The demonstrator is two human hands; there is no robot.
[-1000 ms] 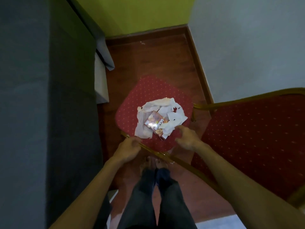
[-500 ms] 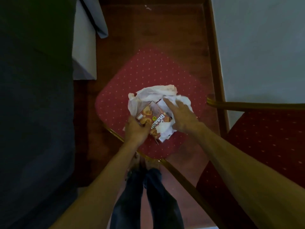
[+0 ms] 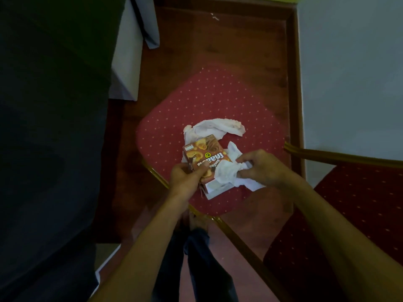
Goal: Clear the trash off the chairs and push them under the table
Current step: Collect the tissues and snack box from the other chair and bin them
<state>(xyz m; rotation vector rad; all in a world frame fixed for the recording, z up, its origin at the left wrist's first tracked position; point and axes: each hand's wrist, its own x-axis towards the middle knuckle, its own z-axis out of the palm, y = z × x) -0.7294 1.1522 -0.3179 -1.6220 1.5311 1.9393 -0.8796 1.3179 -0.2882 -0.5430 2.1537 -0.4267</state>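
Observation:
A red dotted chair seat (image 3: 209, 99) with a gold frame stands below me, trash piled on its near half. My left hand (image 3: 187, 179) grips the near end of a brown snack box (image 3: 205, 155), tilting it up off the seat. My right hand (image 3: 261, 166) is closed on crumpled white tissue (image 3: 226, 173) just right of the box. Another white tissue (image 3: 216, 127) lies loose on the seat behind the box. The red back of a second chair (image 3: 357, 214) rises at the right.
A table under a dark cloth (image 3: 50, 127) fills the left side, with a white cloth edge (image 3: 126, 62) hanging beside the chair. A pale wall (image 3: 353, 73) closes the right. Red-brown floor (image 3: 218, 40) lies beyond the seat. My legs (image 3: 196, 258) stand behind the chair.
My hands left the chair's back rail and reached onto the seat. The left one took hold of the snack box and the right one gathered tissue. The view tilted down and closer.

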